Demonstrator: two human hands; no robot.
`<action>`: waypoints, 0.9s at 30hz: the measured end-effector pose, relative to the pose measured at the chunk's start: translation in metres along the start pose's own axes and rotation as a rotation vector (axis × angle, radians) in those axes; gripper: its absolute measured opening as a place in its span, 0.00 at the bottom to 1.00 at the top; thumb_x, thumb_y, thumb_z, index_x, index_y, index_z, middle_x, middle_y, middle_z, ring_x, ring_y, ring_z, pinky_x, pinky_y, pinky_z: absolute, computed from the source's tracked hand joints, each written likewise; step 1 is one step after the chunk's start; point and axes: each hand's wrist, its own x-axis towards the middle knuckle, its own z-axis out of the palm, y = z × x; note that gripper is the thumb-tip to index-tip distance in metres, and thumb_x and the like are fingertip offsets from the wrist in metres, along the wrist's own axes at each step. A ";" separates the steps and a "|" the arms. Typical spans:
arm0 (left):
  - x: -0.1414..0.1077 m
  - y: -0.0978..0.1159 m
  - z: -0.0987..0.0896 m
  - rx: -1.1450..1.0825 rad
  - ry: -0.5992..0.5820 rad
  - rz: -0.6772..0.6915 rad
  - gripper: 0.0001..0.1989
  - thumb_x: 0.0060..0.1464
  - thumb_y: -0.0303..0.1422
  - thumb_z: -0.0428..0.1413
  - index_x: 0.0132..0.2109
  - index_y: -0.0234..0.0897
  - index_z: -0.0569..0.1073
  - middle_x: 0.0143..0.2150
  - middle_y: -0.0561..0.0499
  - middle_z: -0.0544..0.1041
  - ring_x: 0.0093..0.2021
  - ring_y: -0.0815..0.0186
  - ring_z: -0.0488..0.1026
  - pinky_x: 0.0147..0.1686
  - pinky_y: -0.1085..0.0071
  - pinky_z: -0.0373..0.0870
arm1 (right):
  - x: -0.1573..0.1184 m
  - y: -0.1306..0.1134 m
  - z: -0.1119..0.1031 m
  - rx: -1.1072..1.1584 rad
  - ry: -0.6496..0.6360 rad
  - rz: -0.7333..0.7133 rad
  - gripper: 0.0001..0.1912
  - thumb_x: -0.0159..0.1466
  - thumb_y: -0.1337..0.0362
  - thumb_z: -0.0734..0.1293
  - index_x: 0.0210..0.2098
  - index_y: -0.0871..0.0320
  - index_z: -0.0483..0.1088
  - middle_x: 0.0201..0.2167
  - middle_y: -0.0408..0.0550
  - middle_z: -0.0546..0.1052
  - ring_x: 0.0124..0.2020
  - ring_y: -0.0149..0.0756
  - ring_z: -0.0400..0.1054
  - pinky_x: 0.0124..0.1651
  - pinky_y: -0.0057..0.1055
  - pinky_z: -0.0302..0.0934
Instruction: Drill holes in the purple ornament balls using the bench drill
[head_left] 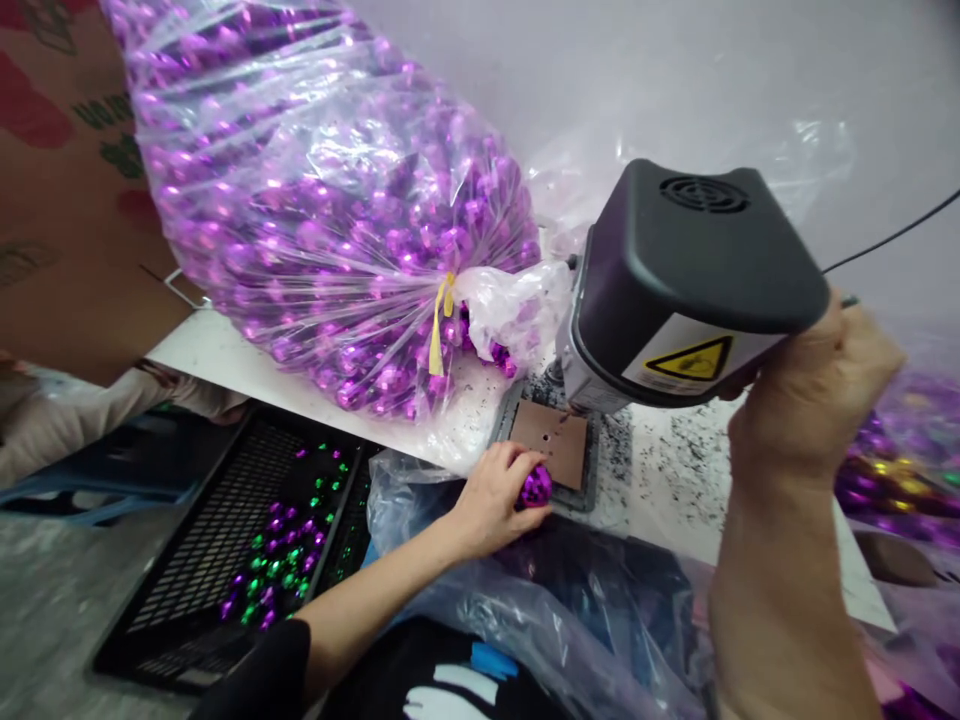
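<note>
My left hand is closed around a shiny purple faceted ball at the near edge of a brown square plate. There is a small hole in the plate, which lies on the grey base of a machine that looks like a small bench drill press. Its black motor housing carries a yellow warning label and hangs over the plate. My right hand is closed at the right side of the housing; its fingertips and whatever part they grip are hidden behind it.
A large clear bag of purple balls, tied with yellow, fills the back left. A black crate with purple and green balls stands below left. Dark shavings litter the white table. Clear plastic drapes the front edge. A person's sleeve shows left.
</note>
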 end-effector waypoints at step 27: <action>0.092 -0.063 -0.070 -0.434 0.060 -0.415 0.25 0.54 0.38 0.64 0.57 0.41 0.71 0.51 0.45 0.76 0.46 0.57 0.79 0.47 0.59 0.76 | -0.002 -0.002 0.002 0.061 -0.008 0.048 0.24 0.64 0.44 0.65 0.27 0.60 0.62 0.17 0.35 0.59 0.13 0.21 0.53 0.13 0.24 0.45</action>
